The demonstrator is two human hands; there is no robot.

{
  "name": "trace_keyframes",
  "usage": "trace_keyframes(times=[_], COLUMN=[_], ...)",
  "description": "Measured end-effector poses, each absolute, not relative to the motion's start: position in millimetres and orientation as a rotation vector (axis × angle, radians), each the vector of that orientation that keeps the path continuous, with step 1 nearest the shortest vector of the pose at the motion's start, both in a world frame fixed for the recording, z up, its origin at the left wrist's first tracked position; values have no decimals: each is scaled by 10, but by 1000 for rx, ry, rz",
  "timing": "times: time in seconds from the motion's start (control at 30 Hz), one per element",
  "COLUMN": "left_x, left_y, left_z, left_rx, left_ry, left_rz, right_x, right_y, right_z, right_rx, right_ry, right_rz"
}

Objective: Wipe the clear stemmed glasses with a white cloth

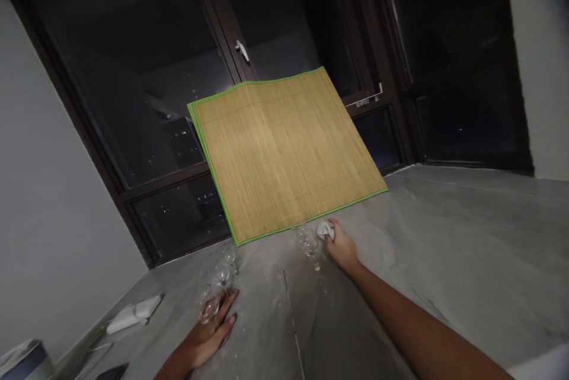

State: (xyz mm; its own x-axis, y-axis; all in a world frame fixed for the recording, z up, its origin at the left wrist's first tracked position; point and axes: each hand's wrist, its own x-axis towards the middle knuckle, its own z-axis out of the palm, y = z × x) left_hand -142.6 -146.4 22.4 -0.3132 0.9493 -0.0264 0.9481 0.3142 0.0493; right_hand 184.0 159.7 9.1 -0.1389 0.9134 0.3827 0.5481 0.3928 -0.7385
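Low on the left, my left hand [208, 335] is around a small clear stemmed glass [210, 310], its fingers reaching past the bowl and its thumb on the near side. Part of this glass's stem is hidden by the hand. Just beyond it stand two similar clear glasses, a nearer glass [223, 275] and a farther glass [229, 254]. Pinched in the fingers of my right hand [343, 248] is a crumpled white tissue [326, 230]. Immediately left of the tissue are more clear glasses [307, 241], overlapping so that their outlines are hard to separate.
A bamboo mat [284, 149] with green edging leans against the dark window behind the grey stone surface [422, 238]. At the lower left lie a white packet [136, 312], a dark flat object [112, 372] and a tin-like container [26, 361].
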Motion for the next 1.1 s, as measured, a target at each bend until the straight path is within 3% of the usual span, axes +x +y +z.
trace_keyframes(times=[0.23,0.77,1.1], left_x=[-1483,-1676,-1600], left_y=[-1437,-2073,-1960], left_z=[216,36,7], left_rx=[1856,1832,1677], left_ry=[2515,2690,2783], left_rz=[36,404,148], right_x=[1843,1835,1828], right_y=[1599,1616,1621], right_z=[84,60,60], right_rx=[-1253,-1250,-1272], right_ry=[-1805,-1809,-1812], right_rz=[546,544,537])
